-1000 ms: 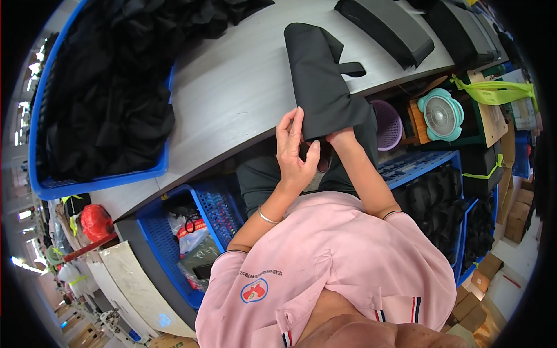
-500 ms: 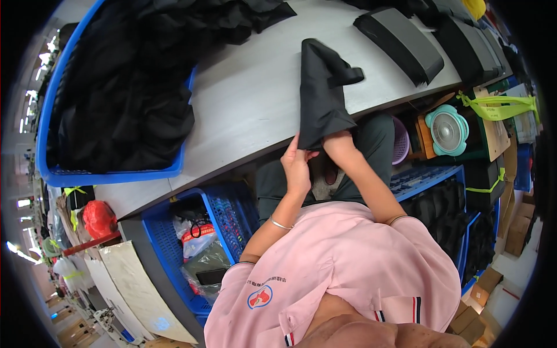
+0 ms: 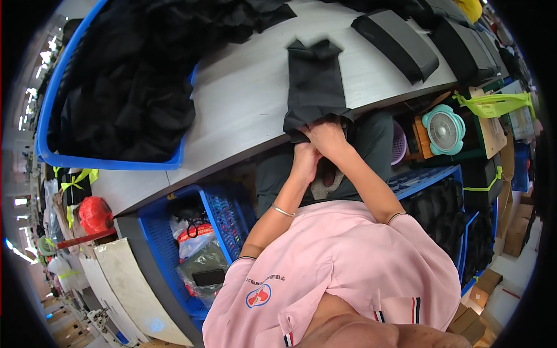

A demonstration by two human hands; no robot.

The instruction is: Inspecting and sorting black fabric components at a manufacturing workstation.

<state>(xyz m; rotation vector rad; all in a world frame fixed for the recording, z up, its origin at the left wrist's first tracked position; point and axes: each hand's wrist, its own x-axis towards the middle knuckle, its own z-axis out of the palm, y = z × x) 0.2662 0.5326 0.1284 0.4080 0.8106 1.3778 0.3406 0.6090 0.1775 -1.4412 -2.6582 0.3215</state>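
A black fabric piece (image 3: pixel 316 81) lies lengthwise on the grey table, its near end folded over and hanging at the edge. My right hand (image 3: pixel 328 139) is closed on that near end, the fingertips tucked into the fabric. My left hand (image 3: pixel 306 159) sits just below and against the right one, closed at the fabric's lower left edge; its fingers are partly hidden. Both hands are close together above my lap.
A blue basket (image 3: pixel 110 163) heaped with black fabric (image 3: pixel 122 98) stands on the table (image 3: pixel 232 98) at left. Stacked black pieces (image 3: pixel 400 43) lie at far right. Beneath the edge are a blue crate (image 3: pixel 223 217), a purple basket (image 3: pixel 398 144) and a teal fan (image 3: pixel 444 130).
The fabric piece has turned from a narrow folded shape with a loose flap to a flatter, wider strip. My right hand has moved left, and my hands have come together.
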